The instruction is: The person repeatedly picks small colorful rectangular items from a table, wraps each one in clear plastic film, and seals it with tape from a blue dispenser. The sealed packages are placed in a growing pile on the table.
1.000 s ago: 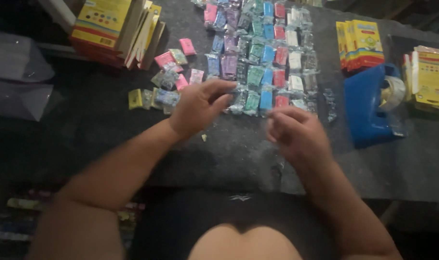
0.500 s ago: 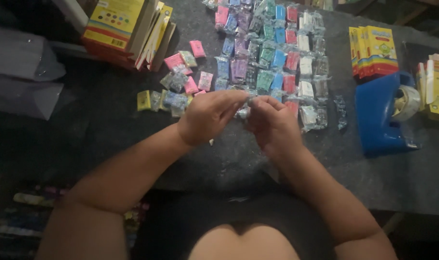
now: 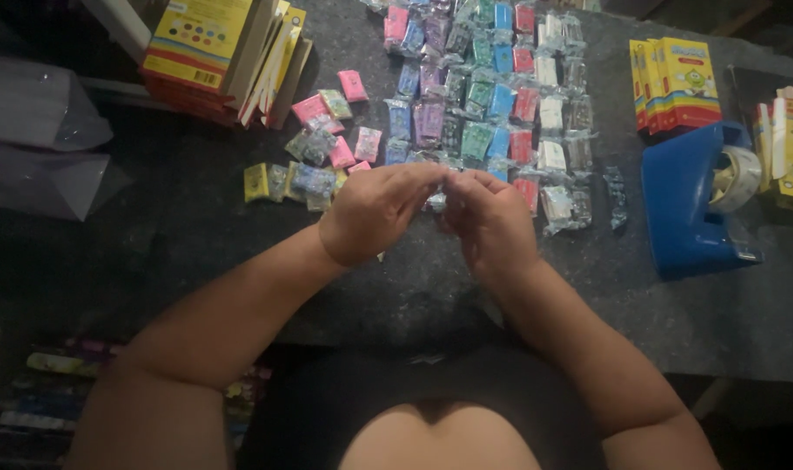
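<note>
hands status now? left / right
Left hand: fingers pinched shut on a small clear packet.
Right hand: fingers pinched on the same packet, above the table.

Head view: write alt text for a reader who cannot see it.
Two bare hands, left hand and right hand, meet over a dark table, pinching a small clear-wrapped packet between them. Behind lie rows of small coloured packets, with a blue tape dispenser to the right and yellow boxes beyond it.
</note>
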